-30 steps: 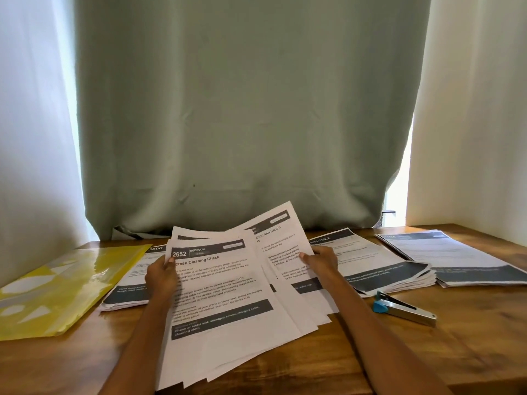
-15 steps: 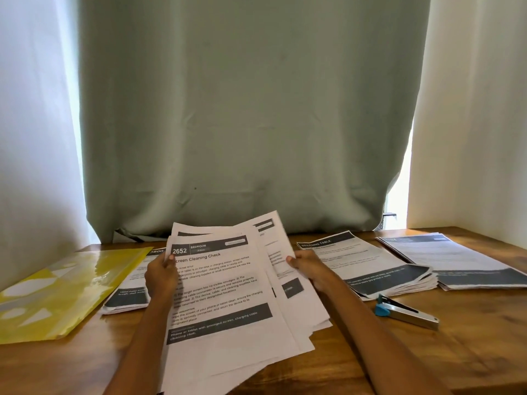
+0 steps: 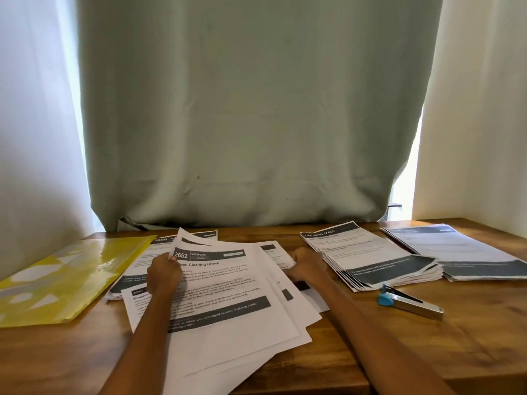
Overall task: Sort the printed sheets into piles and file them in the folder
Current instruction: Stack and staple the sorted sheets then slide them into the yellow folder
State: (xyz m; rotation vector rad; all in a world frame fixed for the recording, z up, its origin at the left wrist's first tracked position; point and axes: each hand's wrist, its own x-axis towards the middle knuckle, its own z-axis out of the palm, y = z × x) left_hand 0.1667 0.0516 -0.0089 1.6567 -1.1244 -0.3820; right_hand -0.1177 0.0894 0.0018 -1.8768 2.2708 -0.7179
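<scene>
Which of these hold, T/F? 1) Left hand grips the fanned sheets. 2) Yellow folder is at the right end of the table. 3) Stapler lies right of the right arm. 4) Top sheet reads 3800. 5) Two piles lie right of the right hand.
1) True: the left hand grips the fanned sheets.
2) False: the yellow folder lies at the left end.
3) True: the stapler lies there.
4) False: it reads 2652.
5) True: the near pile and the far pile.

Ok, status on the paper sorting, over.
Left hand holding the fanned sheets; right hand pinching one sheet's edge. Folder lies unfilled, far left. Stapler clear of the work.
</scene>
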